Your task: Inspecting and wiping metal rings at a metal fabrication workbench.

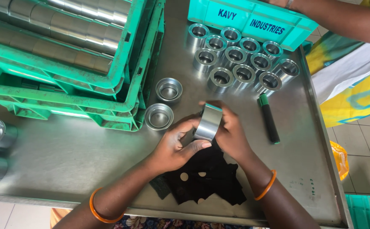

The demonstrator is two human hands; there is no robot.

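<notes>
Two hands grip one metal ring (208,122) above a steel table (87,161).

Head view: the left hand (174,146) and right hand (229,133) each pinch the ring from opposite sides, fingers closed on its wall, over a black cloth (210,178). Eleven like rings (240,63) stand clustered far right; two shallow cups (164,104) sit left of the hands. Stacked green crates (66,76) at far left hold rows of metal cylinders. One green-capped marker (269,118) lies right of the hands.
</notes>
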